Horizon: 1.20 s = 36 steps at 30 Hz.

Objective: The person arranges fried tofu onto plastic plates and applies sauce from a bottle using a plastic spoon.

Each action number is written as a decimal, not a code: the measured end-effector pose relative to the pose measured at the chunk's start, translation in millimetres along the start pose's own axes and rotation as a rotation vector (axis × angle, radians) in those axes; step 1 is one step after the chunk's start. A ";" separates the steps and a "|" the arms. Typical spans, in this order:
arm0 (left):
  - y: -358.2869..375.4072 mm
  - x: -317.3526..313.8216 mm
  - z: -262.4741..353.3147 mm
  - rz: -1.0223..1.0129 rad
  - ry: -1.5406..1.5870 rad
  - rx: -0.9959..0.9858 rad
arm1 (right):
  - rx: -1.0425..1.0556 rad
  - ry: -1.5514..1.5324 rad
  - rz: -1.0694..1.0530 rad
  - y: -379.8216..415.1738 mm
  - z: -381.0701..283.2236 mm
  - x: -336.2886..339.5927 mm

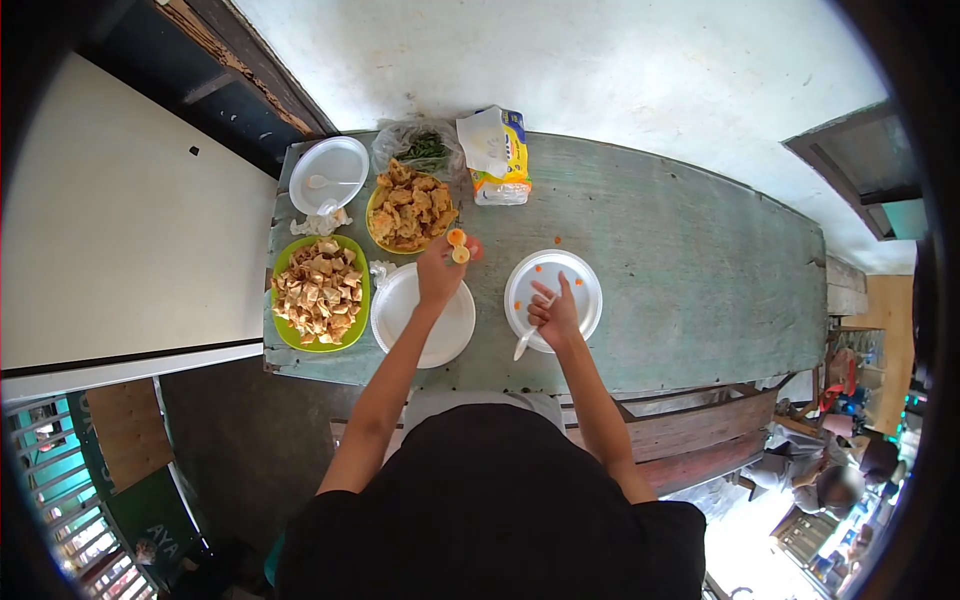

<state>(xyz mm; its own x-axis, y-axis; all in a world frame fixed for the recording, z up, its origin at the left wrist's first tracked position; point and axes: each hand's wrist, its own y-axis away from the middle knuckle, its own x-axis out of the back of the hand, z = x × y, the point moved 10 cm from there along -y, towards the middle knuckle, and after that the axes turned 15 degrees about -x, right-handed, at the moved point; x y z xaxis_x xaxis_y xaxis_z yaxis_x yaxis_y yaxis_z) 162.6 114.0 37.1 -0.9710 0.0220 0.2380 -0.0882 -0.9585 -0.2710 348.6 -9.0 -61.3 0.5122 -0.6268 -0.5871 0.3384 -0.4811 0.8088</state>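
Note:
My left hand (437,277) is closed on a small plastic sauce cup (460,254) with orange sauce in it and what looks like its open lid. It is held above the gap between a yellow bowl of fried food (400,213) and a white plate (447,345). My right hand (556,316) hovers over another white plate (592,300), which bears several orange spots. A white plastic spoon (524,343) sits in the right hand's grip, one end sticking out toward the plate's near edge. The index finger or thumb is stretched out, the others curled.
A green bowl of folded, crisp brown pieces (318,292) stands at the left. Behind it are a white bowl with a spoon (330,165), a plastic bag of green leaves (425,150) and a yellow-and-blue tissue pack (513,150). The green table (700,270) meets a white wall; a wooden bench (690,437) is in front.

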 end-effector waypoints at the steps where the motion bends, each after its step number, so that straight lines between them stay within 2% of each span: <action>1: -4.1 5.3 -3.5 -0.012 -0.087 -0.016 | 0.000 0.004 0.001 1.8 -6.1 8.7; 3: -7.6 12.2 -15.6 -0.028 -0.174 -0.030 | 0.166 -0.046 0.129 12.7 -31.8 39.7; 6: -9.3 14.9 -25.3 -0.056 -0.332 -0.056 | 0.292 -0.030 0.191 27.9 -51.0 65.3; 9: -9.3 12.0 -13.6 -0.104 -0.364 -0.080 | 0.322 -0.048 0.185 35.4 -54.7 77.6; 15: -2.2 20.9 -14.7 -0.026 -0.231 -0.016 | 0.307 -0.063 0.165 31.2 -48.5 80.3; 18: 0.0 17.4 -18.5 -0.098 -0.197 -0.004 | 0.287 -0.041 0.144 27.1 -43.5 75.4; 20: 0.5 24.2 -13.7 -0.090 -0.343 -0.146 | 0.274 -0.024 0.118 25.3 -43.3 70.3; 21: 0.3 32.7 -14.0 -0.086 -0.345 -0.147 | 0.281 -0.030 0.134 27.6 -44.4 69.6; 23: -0.8 58.1 -23.2 -0.199 -0.693 -0.090 | 0.289 -0.035 0.144 30.6 -46.2 68.3; 26: -5.9 105.6 -55.0 -0.226 -0.844 -0.064 | 0.320 -0.049 0.171 39.0 -51.0 77.9; 28: -4.0 114.6 -78.0 -0.487 -1.087 -0.060 | 0.326 -0.039 0.174 39.0 -52.4 85.1; 29: -5.5 121.4 -81.4 -0.487 -1.084 -0.064 | 0.331 -0.040 0.174 38.6 -53.5 87.6; 31: 4.2 106.4 -98.3 -0.840 -1.103 -0.115 | 0.316 -0.068 0.202 37.9 -51.9 91.6; 36: 4.4 101.3 -101.6 -0.861 -1.186 -0.190 | 0.333 -0.055 0.182 38.6 -49.0 80.4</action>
<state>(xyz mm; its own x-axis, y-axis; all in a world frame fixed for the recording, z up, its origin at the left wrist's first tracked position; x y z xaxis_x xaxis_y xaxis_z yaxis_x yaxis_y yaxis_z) 41.3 140.9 -34.7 0.1306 0.2222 0.9662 -0.6480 -0.7185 0.2528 441.5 -47.9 -75.6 0.4945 -0.7478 -0.4430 -0.0336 -0.5257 0.8500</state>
